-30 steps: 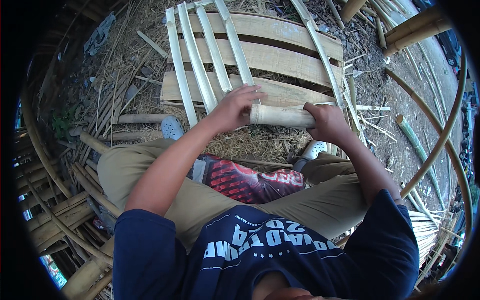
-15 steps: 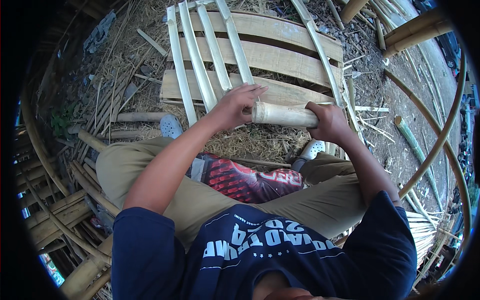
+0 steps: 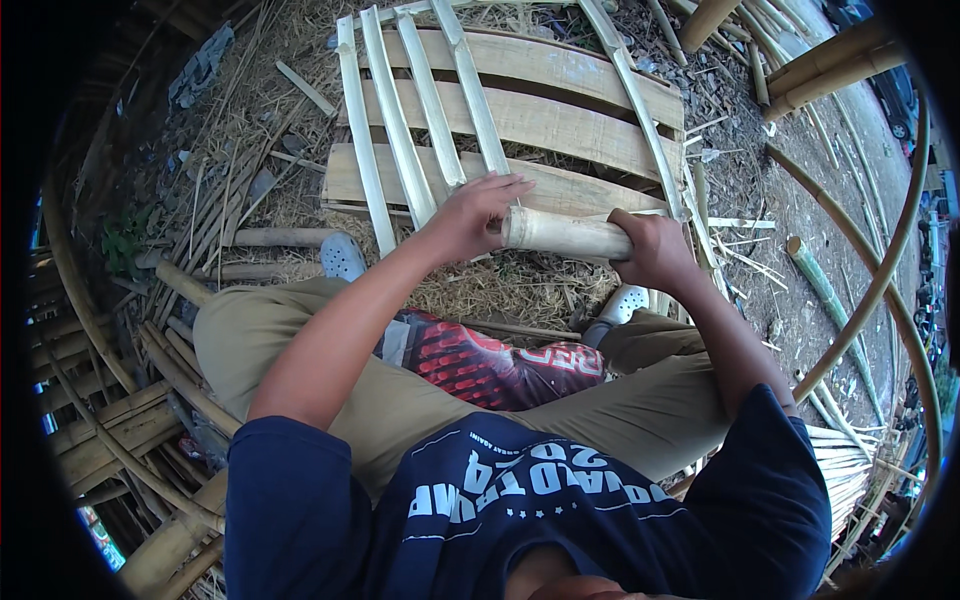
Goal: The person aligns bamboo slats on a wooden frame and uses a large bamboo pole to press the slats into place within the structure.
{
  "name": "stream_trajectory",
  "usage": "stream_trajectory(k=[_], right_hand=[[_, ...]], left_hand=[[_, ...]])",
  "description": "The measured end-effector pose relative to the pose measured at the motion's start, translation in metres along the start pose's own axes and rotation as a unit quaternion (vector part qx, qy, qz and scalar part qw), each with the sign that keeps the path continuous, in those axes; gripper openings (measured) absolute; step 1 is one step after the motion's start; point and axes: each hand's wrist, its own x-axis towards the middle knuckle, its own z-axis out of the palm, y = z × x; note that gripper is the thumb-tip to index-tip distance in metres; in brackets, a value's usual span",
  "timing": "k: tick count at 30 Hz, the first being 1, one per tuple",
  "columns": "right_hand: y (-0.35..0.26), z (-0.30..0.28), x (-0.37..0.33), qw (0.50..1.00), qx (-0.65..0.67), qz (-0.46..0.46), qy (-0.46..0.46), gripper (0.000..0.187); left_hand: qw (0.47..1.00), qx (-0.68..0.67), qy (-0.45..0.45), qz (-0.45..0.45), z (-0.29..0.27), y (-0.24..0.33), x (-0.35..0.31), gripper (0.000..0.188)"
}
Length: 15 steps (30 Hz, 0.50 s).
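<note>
A short, pale bamboo tube (image 3: 565, 234) lies crosswise in front of me, above my lap. My right hand (image 3: 652, 246) is closed round its right end, thumb on top. At its left end is my left hand (image 3: 478, 215), fingers stretched out above the rim and thumb close to the end. Whether the thumb presses on the tube I cannot make out. Just beyond, several long split bamboo strips (image 3: 404, 130) lie side by side over a low platform of wooden planks (image 3: 560, 105). One more strip (image 3: 640, 100) crosses the platform's right side.
A red and black printed cloth (image 3: 490, 362) lies between my bent legs. Straw and bamboo scraps (image 3: 440, 278) litter the ground. A green bamboo pole (image 3: 830, 290) lies at the right, behind curved bamboo poles (image 3: 885, 265). Stacked bamboo (image 3: 130, 440) stands at the left.
The tube and my right hand have shifted very slightly left. My left hand stays almost in place, and both hands keep the same pose.
</note>
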Motion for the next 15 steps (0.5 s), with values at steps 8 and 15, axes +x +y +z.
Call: stream_trajectory(k=[8, 15], right_hand=[[-0.004, -0.012, -0.002, 0.995, 0.083, -0.005, 0.063, 0.041], [0.0, -0.008, -0.001, 1.0, 0.012, 0.011, 0.017, 0.042]], left_hand=[[1.0, 0.003, 0.008, 0.009, 0.0, 0.0, 0.003, 0.044], [0.999, 0.027, -0.001, 0.04, 0.002, -0.005, -0.001, 0.069]])
